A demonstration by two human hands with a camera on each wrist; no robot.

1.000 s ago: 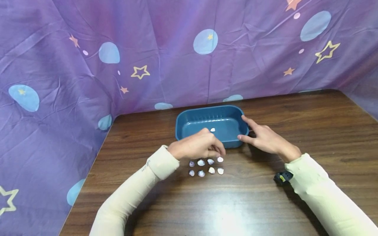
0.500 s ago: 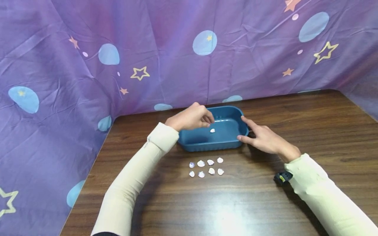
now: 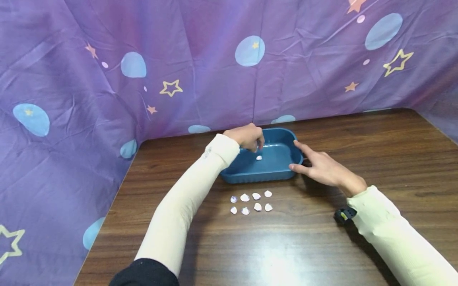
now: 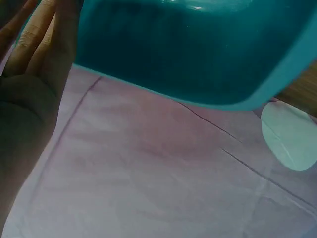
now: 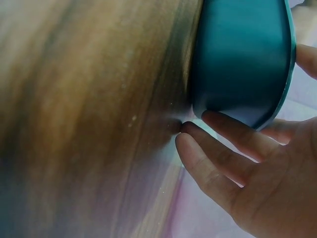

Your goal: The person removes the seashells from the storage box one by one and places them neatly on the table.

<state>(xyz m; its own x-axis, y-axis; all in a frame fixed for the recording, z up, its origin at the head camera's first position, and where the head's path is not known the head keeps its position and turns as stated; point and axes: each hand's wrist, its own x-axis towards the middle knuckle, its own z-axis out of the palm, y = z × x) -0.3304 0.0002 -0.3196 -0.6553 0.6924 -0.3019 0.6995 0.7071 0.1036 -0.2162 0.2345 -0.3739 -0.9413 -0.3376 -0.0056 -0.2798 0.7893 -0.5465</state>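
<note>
In the head view, a blue plastic basin (image 3: 257, 176) stands on the table with one small white seashell (image 3: 259, 158) visible inside. My left hand (image 3: 247, 137) reaches over the basin's far left part, its fingers pointing down just behind that shell. What lies between those fingertips is hidden, and I cannot tell whether they pinch anything. In the left wrist view the hand (image 4: 37, 64) overlaps the basin wall. My right hand (image 3: 320, 167) rests against the basin's right end, thumb and fingers spread and fairly straight; the right wrist view shows its fingers (image 5: 237, 134) along the outer wall.
In front of the basin, several small shells (image 3: 245, 197) lie in two rows on the brown wooden table (image 3: 200, 246). A purple curtain (image 3: 200, 59) with stars hangs right behind the table's back edge. A black wrist strap (image 3: 345, 215) shows by the right sleeve.
My left hand has moved from close over the shell rows up into the basin, then slightly right and deeper. The right hand and basin stay in place.
</note>
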